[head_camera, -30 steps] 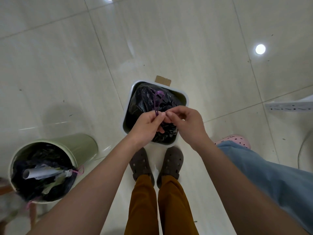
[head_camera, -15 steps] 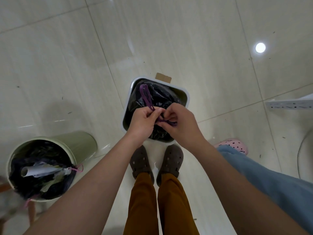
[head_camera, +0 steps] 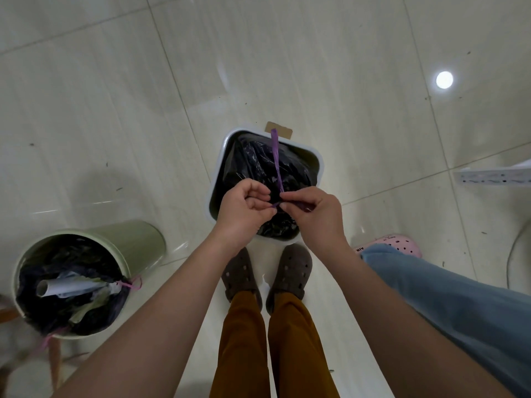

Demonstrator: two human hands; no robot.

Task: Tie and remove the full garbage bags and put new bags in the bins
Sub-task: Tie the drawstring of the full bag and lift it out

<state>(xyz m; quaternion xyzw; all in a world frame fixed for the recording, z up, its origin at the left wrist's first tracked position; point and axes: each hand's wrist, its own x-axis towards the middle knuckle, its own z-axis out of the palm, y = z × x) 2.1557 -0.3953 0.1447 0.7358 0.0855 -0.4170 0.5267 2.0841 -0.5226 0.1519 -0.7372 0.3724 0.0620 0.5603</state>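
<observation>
A white square bin (head_camera: pixel 316 156) stands on the floor just ahead of my feet, with a black garbage bag (head_camera: pixel 253 162) gathered inside it. A purple drawstring (head_camera: pixel 275 156) rises from between my hands and stretches toward the bin's far rim. My left hand (head_camera: pixel 244 208) has its fingers curled around one end of the string. My right hand (head_camera: pixel 310 208) pinches the other end between thumb and fingers. Both hands meet above the bin's near half. A round green bin (head_camera: pixel 138 242) at lower left holds a full black bag (head_camera: pixel 71 291) with a pink drawstring.
A rolled paper tube (head_camera: pixel 63 287) and crumpled waste lie on top in the green bin. A cardboard scrap (head_camera: pixel 280 129) lies behind the white bin. Another person's blue trouser leg (head_camera: pixel 448 297) and pink clog (head_camera: pixel 396 244) are at right. A white perforated strip (head_camera: pixel 494 176) lies at far right.
The purple string's loose loop has swung from the bin's left side to straight ahead and now stretches taut. My hands have drawn slightly apart, each holding an end.
</observation>
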